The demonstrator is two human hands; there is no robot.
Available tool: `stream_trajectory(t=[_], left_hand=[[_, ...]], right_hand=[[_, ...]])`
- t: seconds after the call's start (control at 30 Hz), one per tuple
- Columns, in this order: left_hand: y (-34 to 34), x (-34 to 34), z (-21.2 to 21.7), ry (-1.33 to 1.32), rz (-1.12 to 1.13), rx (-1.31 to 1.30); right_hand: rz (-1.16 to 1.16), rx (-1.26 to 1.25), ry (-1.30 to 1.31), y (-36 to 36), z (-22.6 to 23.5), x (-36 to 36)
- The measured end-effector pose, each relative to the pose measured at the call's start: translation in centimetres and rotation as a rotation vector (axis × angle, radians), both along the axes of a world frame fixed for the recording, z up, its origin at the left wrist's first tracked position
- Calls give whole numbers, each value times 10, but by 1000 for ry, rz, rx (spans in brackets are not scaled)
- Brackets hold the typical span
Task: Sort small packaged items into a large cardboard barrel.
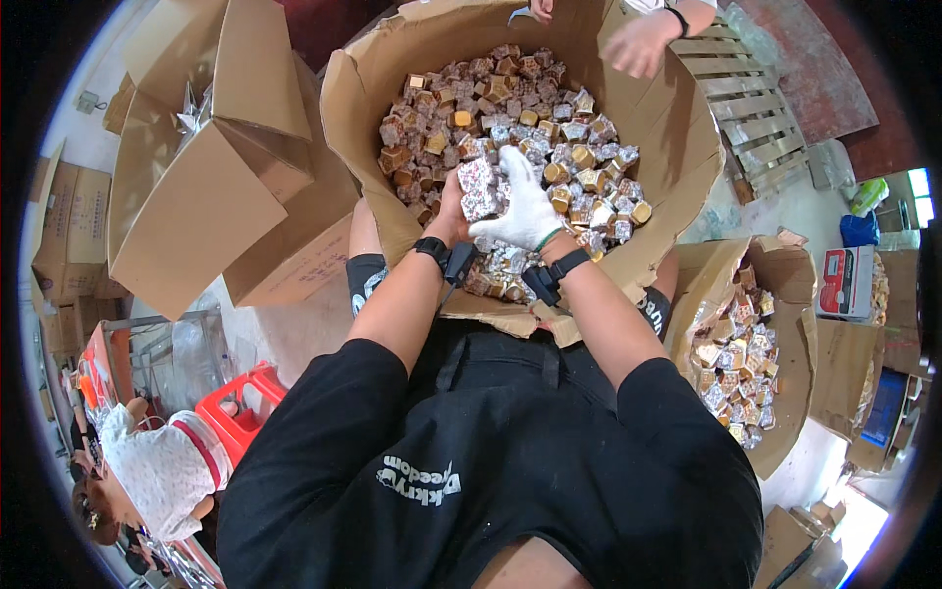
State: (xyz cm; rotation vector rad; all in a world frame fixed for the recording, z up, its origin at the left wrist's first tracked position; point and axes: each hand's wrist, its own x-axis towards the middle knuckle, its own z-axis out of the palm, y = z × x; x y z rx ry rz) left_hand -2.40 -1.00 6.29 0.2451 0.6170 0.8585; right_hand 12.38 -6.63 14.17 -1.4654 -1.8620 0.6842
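Head view: left hand (451,208) and gloved right hand (526,212) clasp white, red-speckled, many-sided pieces (478,189) between them.

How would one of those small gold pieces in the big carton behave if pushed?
A gold piece probably won't roll far, given its flat facets. Its shiny surface may feel slightly slippery. Its neighbours would likely shift too, as they lie jumbled against it.

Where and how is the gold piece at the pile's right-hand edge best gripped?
Probably by opposite sides, pinched from above: the gold piece lies uncovered, its sides look angular, and the cardboard carton is open-topped.
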Motion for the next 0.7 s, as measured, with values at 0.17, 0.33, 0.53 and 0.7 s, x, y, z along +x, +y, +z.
stream_trajectory(t=[0.17, 0.33, 0.53, 0.7], left_hand=[[-6, 1, -29, -76, 99, 41], [1, -11, -39, -78, 94, 32], [9, -3, -24, -155, 24, -1], [-10, 16, 8, 39, -343, -114]], right_hand=[[114, 72, -99, -3, -15, -5], [141, 139, -72, -6, -17, -11], [143, 220, -109, 4, -16, -6], [-126, 3, 433, 14, -16, 26]])
